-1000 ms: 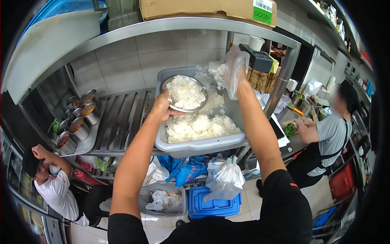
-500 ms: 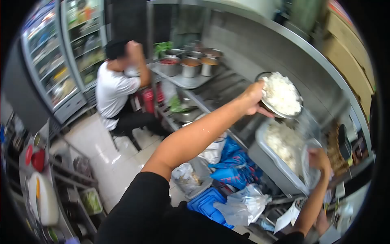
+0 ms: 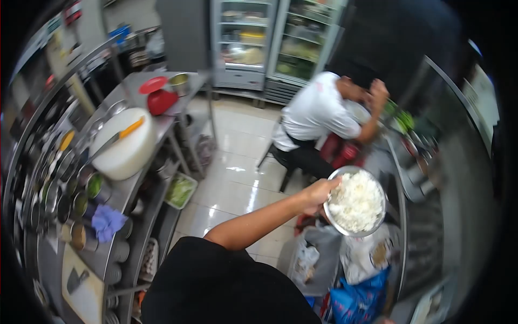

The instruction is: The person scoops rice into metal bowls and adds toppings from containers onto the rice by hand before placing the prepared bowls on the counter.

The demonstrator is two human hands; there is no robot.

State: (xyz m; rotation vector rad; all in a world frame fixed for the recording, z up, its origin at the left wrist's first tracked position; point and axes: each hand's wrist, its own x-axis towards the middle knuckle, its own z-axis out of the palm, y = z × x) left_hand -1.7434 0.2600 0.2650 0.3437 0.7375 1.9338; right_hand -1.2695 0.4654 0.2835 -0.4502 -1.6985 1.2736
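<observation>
My left hand [image 3: 319,195] reaches forward and grips the rim of a round metal bowl [image 3: 334,224]. White cooked rice [image 3: 356,201] is heaped in the bowl. The thumb lies over the rim by the rice, and the other fingers are hidden beneath the bowl. Below the bowl are a white plastic sack [image 3: 360,262], a blue bag [image 3: 360,296] and a grey tub [image 3: 318,259] with a plastic bag in it. My right hand cannot be made out in the current view.
A person in a white shirt [image 3: 318,110] sits ahead beside the right counter. On the left, a steel table [image 3: 186,86] bears a round white chopping block [image 3: 116,164] with a knife [image 3: 127,129], a red scale [image 3: 161,102] and a cleaver [image 3: 76,279]. Glass-door fridges [image 3: 240,81] stand behind.
The view has swung left, away from the rice container. My left hand has carried the bowl of rice away from above that container. My right hand, formerly at the container's plastic liner, has left view.
</observation>
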